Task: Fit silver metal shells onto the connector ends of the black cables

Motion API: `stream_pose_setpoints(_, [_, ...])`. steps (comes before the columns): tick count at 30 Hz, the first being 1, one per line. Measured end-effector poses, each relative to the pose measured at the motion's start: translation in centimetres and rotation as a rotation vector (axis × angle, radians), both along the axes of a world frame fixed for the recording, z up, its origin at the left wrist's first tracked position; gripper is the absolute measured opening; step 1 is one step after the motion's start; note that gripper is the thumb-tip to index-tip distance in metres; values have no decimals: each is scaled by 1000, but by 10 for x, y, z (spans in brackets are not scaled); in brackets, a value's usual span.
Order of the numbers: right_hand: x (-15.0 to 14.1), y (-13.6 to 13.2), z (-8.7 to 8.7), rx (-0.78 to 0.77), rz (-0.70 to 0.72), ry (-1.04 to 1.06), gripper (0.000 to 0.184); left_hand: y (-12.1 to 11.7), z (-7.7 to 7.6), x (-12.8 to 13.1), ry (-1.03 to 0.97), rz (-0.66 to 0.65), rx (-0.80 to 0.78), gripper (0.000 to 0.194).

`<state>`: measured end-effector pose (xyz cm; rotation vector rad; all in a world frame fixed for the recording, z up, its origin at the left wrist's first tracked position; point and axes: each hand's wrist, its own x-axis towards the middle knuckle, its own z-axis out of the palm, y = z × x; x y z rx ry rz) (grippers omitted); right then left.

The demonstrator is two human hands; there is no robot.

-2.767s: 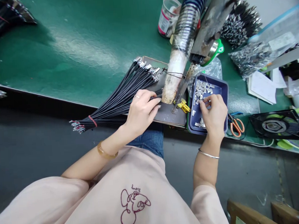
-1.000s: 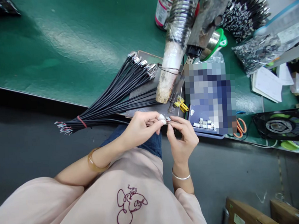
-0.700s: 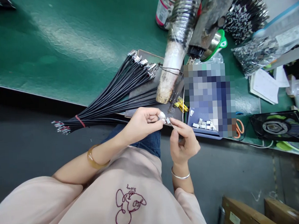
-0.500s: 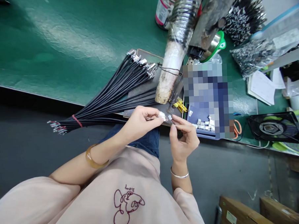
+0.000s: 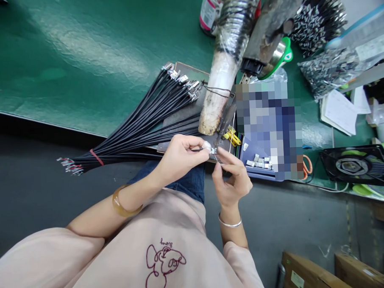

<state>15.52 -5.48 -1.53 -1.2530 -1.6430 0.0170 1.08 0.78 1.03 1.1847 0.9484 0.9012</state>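
My left hand (image 5: pixel 188 154) is closed, thumb and forefinger pinching a black cable (image 5: pixel 197 150) near its end. A white wrap (image 5: pixel 206 146) sits at those fingertips. Facing it, my right hand (image 5: pixel 231 176) has its fingers bent around a small silver connector shell (image 5: pixel 214 151), which meets the cable end. A thin pale strand (image 5: pixel 232 133) runs up from the right fingers, and a short bit shows below the shell. Left of my hands lies a bundle of black cables (image 5: pixel 139 108) with metal plugs, tied by a red band (image 5: pixel 96 157).
A blue tray (image 5: pixel 260 175) with several metal shells lies right of my hands, partly pixelated. Above hang a wrapped duct (image 5: pixel 219 81) and a grey pipe (image 5: pixel 269 26). Yellow clips (image 5: pixel 233 136), orange scissors (image 5: pixel 307 166) and a black fan (image 5: pixel 355 165) lie on the green table (image 5: pixel 79 51).
My right hand has moved slightly left, bringing the metal shell from a small gap up against the cable end. The pale strand now shows above the right fingers.
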Motion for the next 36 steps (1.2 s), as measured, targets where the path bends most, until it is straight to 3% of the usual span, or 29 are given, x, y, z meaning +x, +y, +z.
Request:
stream_pose_setpoints(5, [-1,4,2,-90,-34,42,16,0,-3,4,27,62,34,15])
stream_pose_setpoints(13, [-3,9,10,-62,-51,-1,19,1,3,5,83,106,96,16])
stream_pose_setpoints(29, [-4,8,15,-50,-79,-62,15,-3,-1,0,179,38,194,16])
stream_pose_setpoints(36, [4,2,11,-44,-73,-152,15,-3,-2,-1,156,-39,108,15])
